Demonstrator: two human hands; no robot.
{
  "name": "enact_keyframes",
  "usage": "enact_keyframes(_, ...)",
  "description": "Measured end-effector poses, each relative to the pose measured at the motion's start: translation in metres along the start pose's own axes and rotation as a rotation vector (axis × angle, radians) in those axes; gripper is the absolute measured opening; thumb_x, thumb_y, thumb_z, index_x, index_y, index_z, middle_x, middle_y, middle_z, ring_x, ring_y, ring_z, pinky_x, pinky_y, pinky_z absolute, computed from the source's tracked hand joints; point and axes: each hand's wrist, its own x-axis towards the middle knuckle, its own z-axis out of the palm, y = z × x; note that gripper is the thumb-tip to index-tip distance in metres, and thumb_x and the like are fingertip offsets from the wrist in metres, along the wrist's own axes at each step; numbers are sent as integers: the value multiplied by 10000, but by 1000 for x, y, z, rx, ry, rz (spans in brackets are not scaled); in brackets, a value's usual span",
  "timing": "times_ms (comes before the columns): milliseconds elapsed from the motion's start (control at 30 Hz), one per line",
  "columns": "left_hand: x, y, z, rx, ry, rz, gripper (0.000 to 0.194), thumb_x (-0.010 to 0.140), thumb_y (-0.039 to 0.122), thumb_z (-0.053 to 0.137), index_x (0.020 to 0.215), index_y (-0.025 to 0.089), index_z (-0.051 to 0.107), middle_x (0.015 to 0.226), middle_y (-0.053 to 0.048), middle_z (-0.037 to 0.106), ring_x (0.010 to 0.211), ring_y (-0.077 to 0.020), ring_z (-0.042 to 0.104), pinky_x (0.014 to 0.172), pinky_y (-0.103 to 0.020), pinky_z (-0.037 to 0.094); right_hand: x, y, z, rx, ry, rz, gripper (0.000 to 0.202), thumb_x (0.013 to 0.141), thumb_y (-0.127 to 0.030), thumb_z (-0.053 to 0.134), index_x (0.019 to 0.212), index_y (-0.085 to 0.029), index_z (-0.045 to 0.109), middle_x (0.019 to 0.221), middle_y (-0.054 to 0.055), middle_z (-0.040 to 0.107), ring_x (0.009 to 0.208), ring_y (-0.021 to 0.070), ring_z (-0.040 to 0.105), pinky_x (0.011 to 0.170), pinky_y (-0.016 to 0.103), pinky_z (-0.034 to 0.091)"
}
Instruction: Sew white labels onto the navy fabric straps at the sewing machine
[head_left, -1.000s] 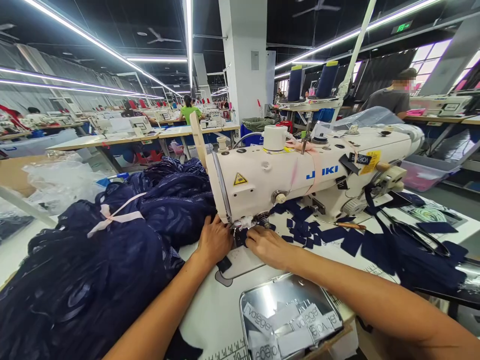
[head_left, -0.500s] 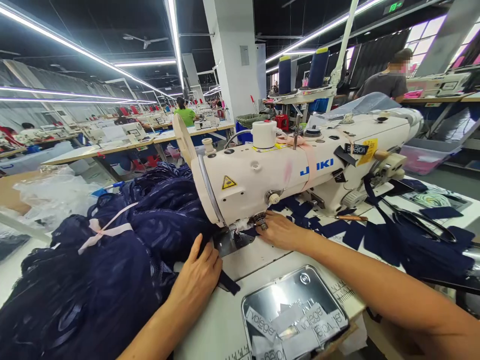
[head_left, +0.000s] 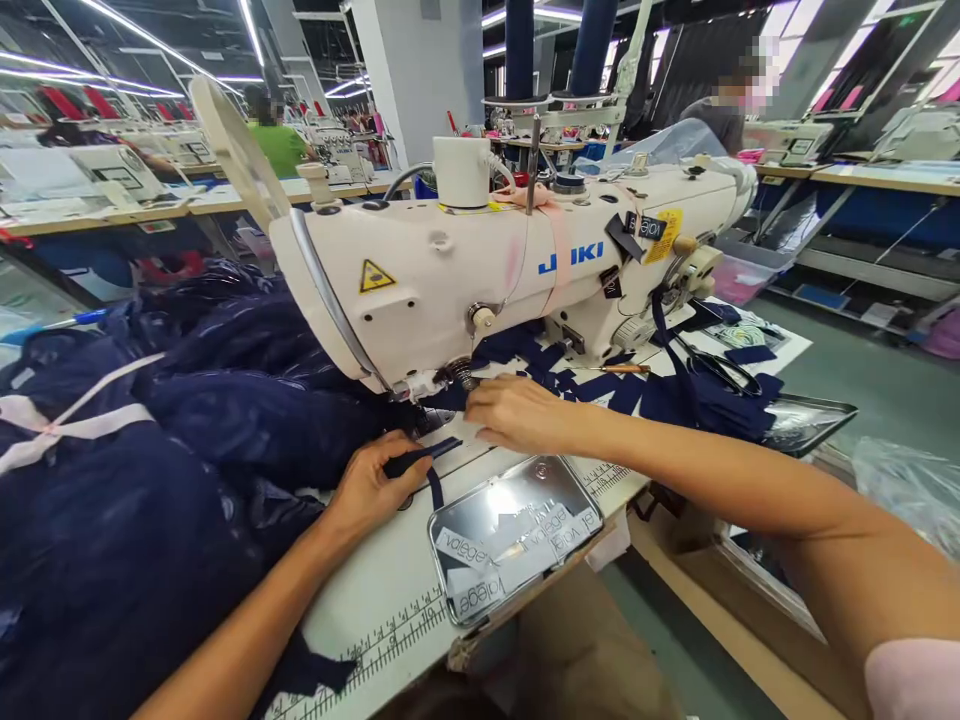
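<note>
My left hand (head_left: 379,475) pinches a narrow navy strap (head_left: 420,455) between thumb and fingers, in front of the needle area of a white sewing machine (head_left: 420,290). One end of the strap points toward the needle plate; another part hangs down beside the metal tray. My right hand (head_left: 517,412) is to the right of the needle, its fingers curled close by the thread tension spring (head_left: 457,373). Whatever those fingertips hold is hidden. A large heap of navy garments (head_left: 202,440) lies left of the machine, partly under my left forearm.
A shiny metal tray (head_left: 517,500) with printed white labels lies at the table's front edge. Navy fabric pieces (head_left: 622,390), an orange-handled tool (head_left: 626,368) and black scissors (head_left: 720,370) lie behind my right forearm. Two people sit at distant machines.
The view has swung and dropped closer to the table. My left hand has closed on the strap and raised it. My right hand stays beside the needle, a little nearer the front.
</note>
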Motion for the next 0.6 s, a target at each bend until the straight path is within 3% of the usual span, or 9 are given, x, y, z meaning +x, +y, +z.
enact_keyframes(100,0,5,3,-32,46,-45,266,702,389,519,577,169,603,577,10,504,564,-124,479,558,-237,381,-17,-25,-12,173,-10,-128,120,828,-207,502,875,-140,589,841,34,564,741,136,506,684,267,357)
enact_keyframes(233,-1,17,8,-174,133,-201,195,663,336,535,655,175,644,645,-6,608,636,-153,536,632,-250,403,-18,-54,-6,223,-42,-249,115,839,-228,491,858,-163,584,782,10,552,669,120,496,648,263,362)
enact_keyframes(433,-11,30,6,-428,236,-387,164,595,334,607,577,172,625,504,33,521,458,-94,427,457,-204,344,1,-77,19,125,-67,-223,109,832,-218,471,865,-168,562,826,33,547,628,147,501,569,275,375)
enact_keyframes(600,-15,31,-1,-569,237,-390,179,577,324,646,584,146,634,561,18,559,531,-82,463,512,-180,370,1,-78,18,249,-121,-171,68,782,-206,541,825,-154,539,828,40,544,663,145,501,680,295,392)
